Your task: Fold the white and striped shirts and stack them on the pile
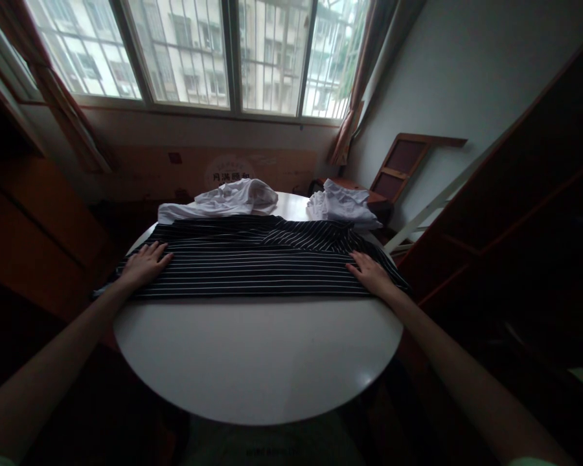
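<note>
A black garment with thin white stripes (252, 265) lies folded lengthwise across a round white table (257, 356). Its two ends hang slightly past the table's left and right edges. My left hand (146, 262) rests flat on the garment's left part, fingers spread. On its right part lies my right hand (370, 272), also flat with the fingers stretched out. Neither hand grips the cloth. The exact kind of garment cannot be made out. Behind it sit a loose white cloth heap (233, 197) on the left and a folded white pile (342, 202) on the right.
Barred windows (189, 52) with tied curtains line the far wall, above a long printed cardboard panel (282, 169). A wooden chair (403, 162) stands at the back right. Dark wooden furniture (505, 239) flanks the table on the right, and an orange-brown cabinet (34, 213) on the left.
</note>
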`<state>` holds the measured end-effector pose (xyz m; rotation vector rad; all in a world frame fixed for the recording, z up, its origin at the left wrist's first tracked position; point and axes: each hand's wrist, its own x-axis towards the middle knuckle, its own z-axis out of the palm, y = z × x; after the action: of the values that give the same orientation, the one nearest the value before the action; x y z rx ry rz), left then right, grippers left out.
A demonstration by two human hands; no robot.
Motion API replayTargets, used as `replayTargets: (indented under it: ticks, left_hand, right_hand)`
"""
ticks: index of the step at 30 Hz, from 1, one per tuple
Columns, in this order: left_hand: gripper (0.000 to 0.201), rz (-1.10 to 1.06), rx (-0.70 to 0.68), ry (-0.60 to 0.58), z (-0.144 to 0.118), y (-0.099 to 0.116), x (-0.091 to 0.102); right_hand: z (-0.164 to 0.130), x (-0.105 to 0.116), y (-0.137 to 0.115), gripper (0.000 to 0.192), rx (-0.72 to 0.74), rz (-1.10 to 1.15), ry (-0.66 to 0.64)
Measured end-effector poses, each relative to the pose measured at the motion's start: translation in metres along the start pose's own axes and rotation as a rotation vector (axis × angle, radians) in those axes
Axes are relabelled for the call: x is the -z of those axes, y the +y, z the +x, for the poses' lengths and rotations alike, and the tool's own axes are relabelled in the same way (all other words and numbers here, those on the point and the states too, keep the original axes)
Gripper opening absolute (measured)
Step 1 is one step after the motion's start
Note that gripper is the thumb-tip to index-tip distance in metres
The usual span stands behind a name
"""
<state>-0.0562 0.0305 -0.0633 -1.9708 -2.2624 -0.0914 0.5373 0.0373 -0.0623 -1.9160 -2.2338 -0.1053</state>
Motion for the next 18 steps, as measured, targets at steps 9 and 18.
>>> replayTargets:
  ticks: [9,18]
  left_hand:
    - [0.061,-0.048,0.047,-0.056,-0.011,0.004,0.007]
    - [0.057,-0.012,0.017,-0.109,-0.033,0.010,0.015]
  right_hand:
    - [-0.011,0.004,0.003,0.054,0.024,0.001,0.017]
    - [-0.027,0.000,0.011,0.053,0.064,0.014,0.064]
